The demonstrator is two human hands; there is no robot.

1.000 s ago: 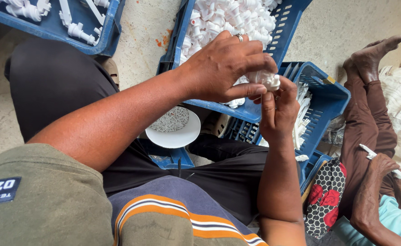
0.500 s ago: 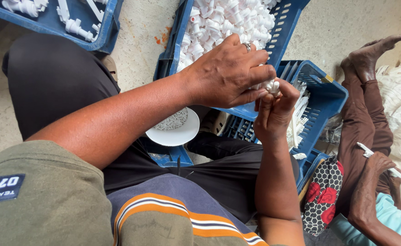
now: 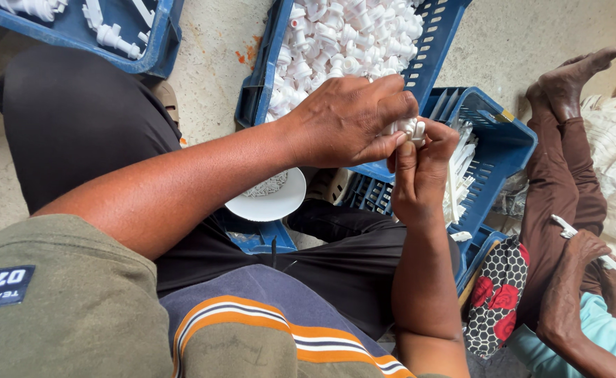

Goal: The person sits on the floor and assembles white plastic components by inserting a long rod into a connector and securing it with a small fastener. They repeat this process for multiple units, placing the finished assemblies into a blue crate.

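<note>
Both of my hands meet over the blue crates and pinch one small white plastic fitting point(image 3: 413, 129). My left hand point(image 3: 350, 120) covers it from above with thumb and fingertips closed on it. My right hand point(image 3: 420, 171) comes up from below, its fingers pressed against the same piece. Most of the fitting is hidden by my fingers. Just beyond my hands is a blue crate point(image 3: 255, 91) heaped with white plastic fittings point(image 3: 336, 42).
A white dish point(image 3: 280, 203) with small grey bits rests on my lap. A second blue crate point(image 3: 504, 140) with white strips stands at right, a third blue crate point(image 3: 157, 52) at top left. Another person's legs point(image 3: 567, 168) and hand point(image 3: 588, 245) lie at right on the concrete floor.
My hands stay joined on the fitting; the left hand's fingers have shifted slightly over it and the right hand's fingers have turned a little against it.
</note>
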